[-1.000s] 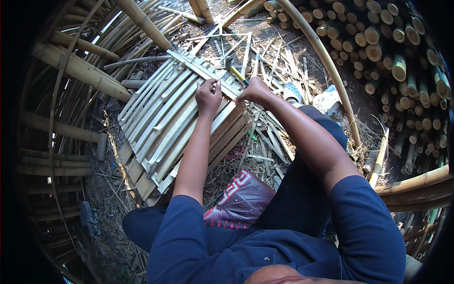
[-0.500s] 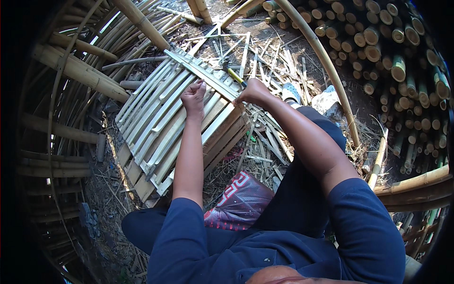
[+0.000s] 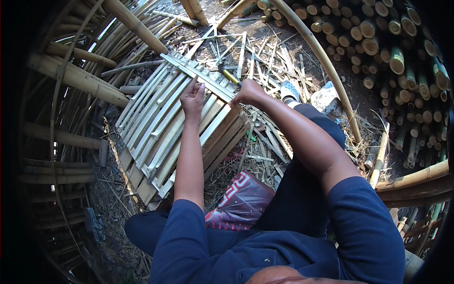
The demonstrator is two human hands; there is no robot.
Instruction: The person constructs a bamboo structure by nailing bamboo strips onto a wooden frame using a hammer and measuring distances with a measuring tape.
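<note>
In front of me lies a crate-like frame [image 3: 222, 130] of pale bamboo slats laid side by side. A flat cross strip [image 3: 201, 75] runs over the slats at its far end. My right hand [image 3: 249, 92] grips a hammer [image 3: 230, 76] by its yellow and black handle, near the right end of that strip. The hammer's dark head points away from me. My left hand [image 3: 192, 100] is above the slats, just near side of the strip. Its thumb and index finger stick up while the other fingers stay curled; anything inside them is hidden.
A stack of cut bamboo poles [image 3: 369, 45] fills the far right. A curved pole [image 3: 326, 66] arches beside it. Split offcuts [image 3: 272, 59] litter the ground beyond the frame. A printed sack [image 3: 241, 199] lies between my legs. Bamboo bars [image 3: 75, 78] line the left.
My left index finger has straightened toward the cross strip, out of a more closed fist. The right hand keeps its hold on the hammer, and the whole view has shifted slightly.
</note>
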